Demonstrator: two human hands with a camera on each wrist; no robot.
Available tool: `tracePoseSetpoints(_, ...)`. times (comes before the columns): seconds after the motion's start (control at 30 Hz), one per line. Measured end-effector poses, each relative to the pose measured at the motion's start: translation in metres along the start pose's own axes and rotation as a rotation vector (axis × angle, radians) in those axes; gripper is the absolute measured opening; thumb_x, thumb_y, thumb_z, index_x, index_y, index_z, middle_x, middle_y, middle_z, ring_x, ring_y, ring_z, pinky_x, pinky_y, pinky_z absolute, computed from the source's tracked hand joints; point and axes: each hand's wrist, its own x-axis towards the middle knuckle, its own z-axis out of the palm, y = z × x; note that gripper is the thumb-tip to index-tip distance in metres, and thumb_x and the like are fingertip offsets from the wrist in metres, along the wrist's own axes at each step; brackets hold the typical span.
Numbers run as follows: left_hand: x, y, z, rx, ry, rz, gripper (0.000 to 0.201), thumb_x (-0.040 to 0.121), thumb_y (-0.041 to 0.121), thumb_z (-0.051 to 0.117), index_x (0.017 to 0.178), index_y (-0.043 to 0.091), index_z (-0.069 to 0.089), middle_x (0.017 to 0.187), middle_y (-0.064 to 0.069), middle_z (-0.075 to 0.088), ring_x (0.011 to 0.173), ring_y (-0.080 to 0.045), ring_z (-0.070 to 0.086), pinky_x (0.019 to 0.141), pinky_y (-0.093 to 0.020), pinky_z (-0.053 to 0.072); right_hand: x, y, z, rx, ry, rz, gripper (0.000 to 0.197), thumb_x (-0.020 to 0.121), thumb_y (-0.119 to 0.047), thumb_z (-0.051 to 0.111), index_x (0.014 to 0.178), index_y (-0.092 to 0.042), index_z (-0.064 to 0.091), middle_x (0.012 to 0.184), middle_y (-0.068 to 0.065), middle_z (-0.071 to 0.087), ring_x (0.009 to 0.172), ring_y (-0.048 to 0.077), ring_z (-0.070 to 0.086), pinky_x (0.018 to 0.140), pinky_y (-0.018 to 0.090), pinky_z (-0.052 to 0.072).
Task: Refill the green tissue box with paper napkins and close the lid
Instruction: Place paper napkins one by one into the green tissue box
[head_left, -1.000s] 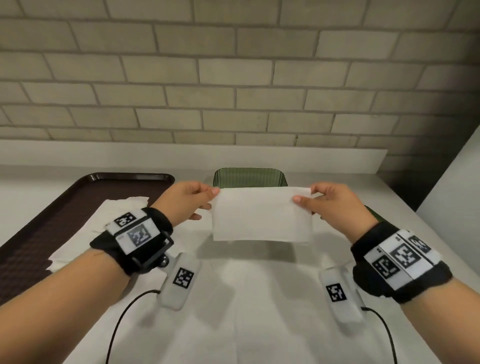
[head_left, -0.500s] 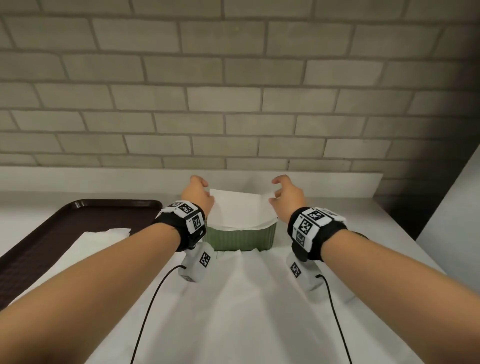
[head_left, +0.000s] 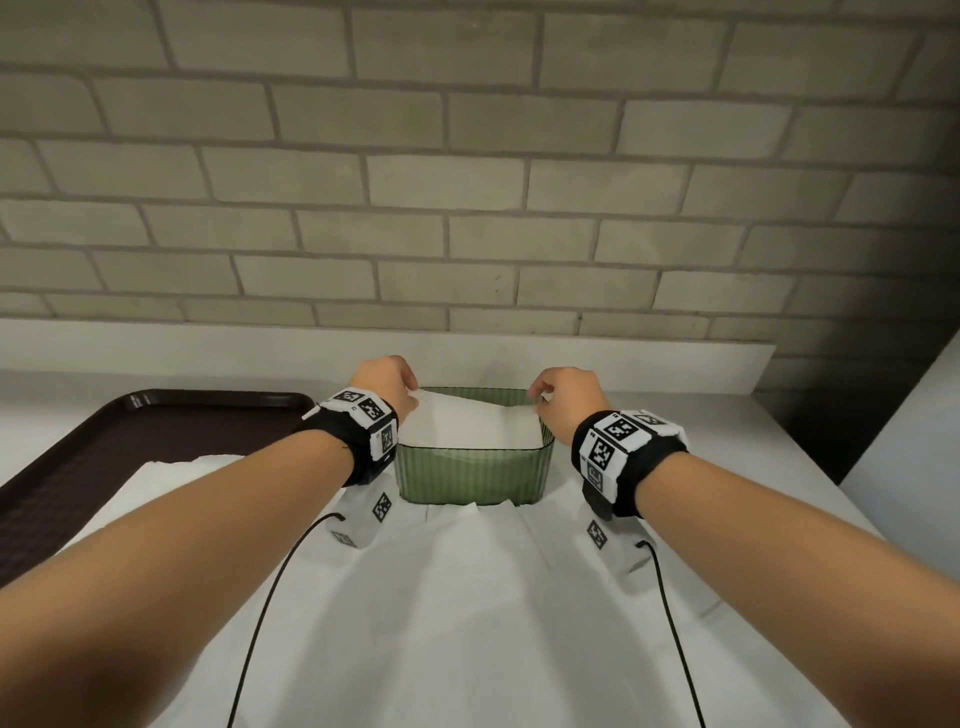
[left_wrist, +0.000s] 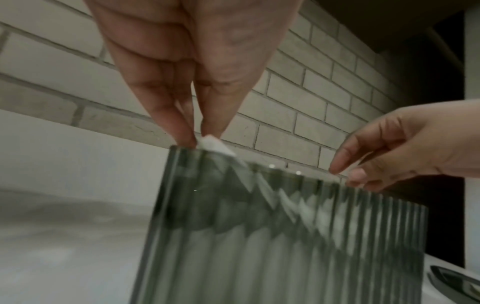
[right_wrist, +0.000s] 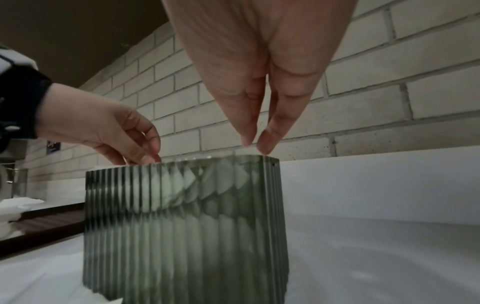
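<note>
The green ribbed tissue box (head_left: 470, 473) stands open on the white counter near the brick wall. A white paper napkin (head_left: 467, 426) lies tilted inside it, its left side higher. My left hand (head_left: 387, 382) pinches the napkin's left corner (left_wrist: 210, 144) just above the box rim (left_wrist: 259, 168). My right hand (head_left: 563, 397) hovers at the box's right end; thumb and fingertips (right_wrist: 267, 142) sit slightly apart above the rim (right_wrist: 221, 159) with no paper seen between them. A dark green flat piece (left_wrist: 457, 281), perhaps the lid, lies right of the box (left_wrist: 259, 236).
A dark brown tray (head_left: 156, 426) sits at the left with a stack of white napkins (head_left: 171, 467) on it. White paper (head_left: 467, 597) covers the counter in front of the box. The brick wall (head_left: 467, 208) is close behind; a white panel (head_left: 914, 441) stands at the right.
Both hands carried the napkin forward from in front of me and lowered it into the box. It now sits deeper than half a second ago, and the right fingers have parted.
</note>
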Motion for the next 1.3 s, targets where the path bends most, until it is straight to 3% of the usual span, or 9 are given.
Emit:
tracePoseSetpoints(0.23, -0.010, 0.004, -0.004, 0.194, -0.155, 0.113, 0.021, 0.080, 0.018, 0.069, 0.100, 0.011, 0.069, 0.108, -0.003, 0.068, 0.105, -0.021, 0.061, 0.089, -0.027, 0.048, -0.012, -0.010, -0.008, -0.024, -0.014, -0.032, 0.027, 0.089, 0.000, 0.048, 0.101, -0.008, 0.071, 0.114, 0.010, 0.064, 0.105, 0.025, 0.060, 0.088, 0.025, 0.047)
tracePoseSetpoints(0.37, -0.014, 0.023, 0.006, 0.437, -0.316, 0.181, 0.022, 0.087, 0.020, 0.059, 0.103, 0.011, 0.070, 0.109, -0.006, 0.069, 0.103, -0.024, 0.063, 0.084, -0.029, 0.049, -0.020, -0.021, -0.002, -0.132, -0.188, -0.095, 0.029, 0.091, -0.005, 0.045, 0.101, -0.008, 0.072, 0.110, 0.008, 0.068, 0.103, 0.024, 0.062, 0.089, 0.026, 0.048)
tracePoseSetpoints(0.5, -0.014, 0.033, 0.021, 0.586, -0.398, 0.128, 0.028, 0.095, 0.021, 0.042, 0.073, 0.009, 0.054, 0.072, -0.005, 0.055, 0.062, -0.018, 0.048, 0.055, -0.025, 0.038, -0.020, -0.026, 0.012, -0.248, -0.333, -0.054, 0.030, 0.093, -0.011, 0.041, 0.067, -0.005, 0.054, 0.084, 0.014, 0.059, 0.082, 0.025, 0.056, 0.070, 0.028, 0.045)
tracePoseSetpoints(0.67, -0.010, 0.041, 0.030, 0.614, -0.441, 0.112, 0.038, 0.097, 0.020, 0.036, 0.059, 0.017, 0.035, 0.063, 0.002, 0.037, 0.065, -0.020, 0.042, 0.058, -0.026, 0.034, -0.025, -0.030, 0.009, -0.202, -0.357, -0.105, 0.036, 0.096, -0.011, 0.032, 0.127, -0.006, 0.051, 0.122, 0.018, 0.057, 0.107, 0.031, 0.058, 0.090, 0.037, 0.051)
tracePoseSetpoints(0.8, -0.008, 0.041, 0.029, 0.608, -0.516, 0.112, 0.027, 0.097, 0.024, 0.037, 0.076, 0.015, 0.051, 0.089, -0.004, 0.052, 0.086, -0.023, 0.046, 0.077, -0.027, 0.037, -0.036, -0.024, -0.002, -0.147, -0.278, -0.194, 0.035, 0.095, -0.014, 0.036, 0.125, -0.014, 0.054, 0.118, 0.014, 0.061, 0.104, 0.029, 0.059, 0.089, 0.034, 0.050)
tracePoseSetpoints(0.9, -0.012, 0.047, 0.015, 0.522, -0.480, 0.125, 0.037, 0.098, 0.029, 0.036, 0.105, 0.003, 0.062, 0.105, -0.014, 0.062, 0.092, -0.030, 0.058, 0.082, -0.033, 0.046, -0.051, -0.017, -0.014, -0.054, -0.168, -0.284, 0.027, 0.092, -0.014, 0.044, 0.111, -0.016, 0.063, 0.100, 0.006, 0.067, 0.088, 0.021, 0.061, 0.083, 0.030, 0.051)
tracePoseSetpoints(1.07, -0.038, 0.058, -0.020, 0.306, -0.272, 0.200, 0.038, 0.097, 0.037, 0.040, 0.116, 0.011, 0.061, 0.113, -0.010, 0.065, 0.102, -0.027, 0.061, 0.083, -0.029, 0.044, -0.076, 0.001, -0.011, -0.094, -0.200, -0.214, 0.020, 0.087, -0.016, 0.048, 0.090, -0.014, 0.068, 0.081, -0.002, 0.062, 0.077, 0.018, 0.058, 0.070, 0.022, 0.045)
tracePoseSetpoints(1.2, -0.068, 0.046, -0.034, 0.148, -0.215, 0.244, 0.028, 0.094, 0.034, 0.047, 0.111, 0.018, 0.062, 0.109, -0.002, 0.066, 0.095, -0.022, 0.063, 0.083, -0.026, 0.046, -0.087, 0.012, 0.010, -0.272, -0.458, -0.043, 0.029, 0.088, -0.027, 0.054, 0.100, -0.005, 0.068, 0.103, 0.007, 0.066, 0.094, 0.020, 0.062, 0.073, 0.024, 0.049)
tracePoseSetpoints(1.3, -0.095, 0.023, -0.037, 0.097, -0.247, 0.219, 0.017, 0.090, 0.027, 0.052, 0.099, 0.022, 0.065, 0.090, 0.005, 0.067, 0.079, -0.014, 0.061, 0.076, -0.023, 0.046, -0.090, 0.015, 0.025, -0.248, -0.535, 0.097, 0.035, 0.085, -0.044, 0.056, 0.092, -0.010, 0.059, 0.079, -0.002, 0.057, 0.070, 0.015, 0.056, 0.050, 0.019, 0.039)
